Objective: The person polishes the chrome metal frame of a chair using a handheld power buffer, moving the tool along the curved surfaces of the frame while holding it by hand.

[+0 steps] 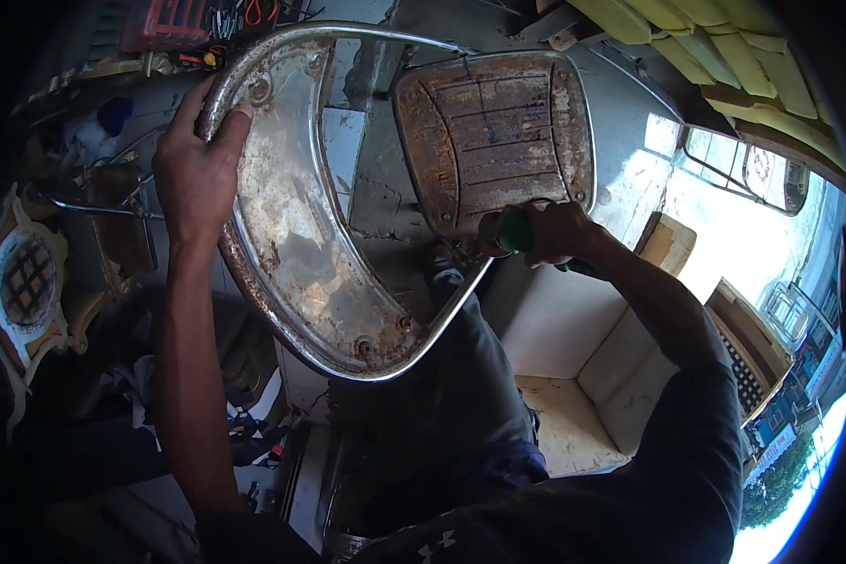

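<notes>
Looking down from the head camera, we grip the rusty metal chair frame (pixel 291 244) with our left hand (pixel 195 169), fingers wrapped over its chrome rim. Our right hand (pixel 545 233) is closed tight around a green-handled screwdriver (pixel 512 230), set just under the rusty seat pan (pixel 498 141). We judge the tip could slip on a corroded screw, since the frame is steadied only by one hand and our knee (pixel 461 357).

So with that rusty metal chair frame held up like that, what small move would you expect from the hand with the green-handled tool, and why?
Probably a short nudge of the green-handled tool toward a fastener on the rusty slatted metal seat plate. The right hand grips it right at that plate's lower edge, while the left hand steadies the curved chrome chair frame. The tool's tip is hidden, so the exact spot is unclear.
</notes>
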`<state>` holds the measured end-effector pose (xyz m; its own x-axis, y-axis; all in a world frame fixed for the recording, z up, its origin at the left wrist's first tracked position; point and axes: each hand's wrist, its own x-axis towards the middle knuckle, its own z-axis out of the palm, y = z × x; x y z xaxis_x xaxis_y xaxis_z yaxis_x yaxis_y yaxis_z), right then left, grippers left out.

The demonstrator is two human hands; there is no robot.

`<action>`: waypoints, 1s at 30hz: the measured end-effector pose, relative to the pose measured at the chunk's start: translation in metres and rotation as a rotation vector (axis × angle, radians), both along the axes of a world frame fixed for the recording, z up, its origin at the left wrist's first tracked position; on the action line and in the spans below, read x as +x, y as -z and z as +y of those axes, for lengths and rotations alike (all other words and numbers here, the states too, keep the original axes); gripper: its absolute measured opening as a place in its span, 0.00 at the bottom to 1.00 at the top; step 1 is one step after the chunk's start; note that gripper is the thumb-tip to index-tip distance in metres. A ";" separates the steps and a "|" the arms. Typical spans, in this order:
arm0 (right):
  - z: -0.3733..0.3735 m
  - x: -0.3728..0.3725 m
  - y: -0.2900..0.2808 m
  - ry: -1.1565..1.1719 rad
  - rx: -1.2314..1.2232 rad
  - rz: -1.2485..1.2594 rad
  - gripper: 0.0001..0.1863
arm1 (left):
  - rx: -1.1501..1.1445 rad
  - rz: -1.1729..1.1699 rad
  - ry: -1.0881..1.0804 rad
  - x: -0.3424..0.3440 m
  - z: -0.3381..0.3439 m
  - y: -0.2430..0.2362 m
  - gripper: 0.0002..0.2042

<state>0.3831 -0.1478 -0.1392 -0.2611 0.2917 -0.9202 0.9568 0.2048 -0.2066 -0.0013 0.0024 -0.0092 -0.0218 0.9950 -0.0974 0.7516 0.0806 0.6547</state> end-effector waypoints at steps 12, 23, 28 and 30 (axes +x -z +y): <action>-0.104 0.042 -0.061 0.907 -0.300 0.205 0.40 | -0.076 -0.020 -0.006 0.004 -0.006 -0.011 0.19; -0.154 0.034 0.015 1.394 -0.182 0.278 0.32 | -0.092 0.158 0.002 0.008 0.002 -0.011 0.24; -0.167 0.000 -0.041 1.369 -0.166 0.456 0.37 | -0.076 0.220 0.020 -0.005 0.000 -0.012 0.24; -0.183 0.000 -0.022 1.400 -0.100 0.422 0.37 | -0.072 0.215 0.043 -0.009 0.002 -0.010 0.24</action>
<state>0.3828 -0.3306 -0.1169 -0.0735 0.4686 -0.8803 0.2243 -0.8523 -0.4725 -0.0106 0.0040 0.0004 -0.0076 0.9860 -0.1663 0.8767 0.0866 0.4731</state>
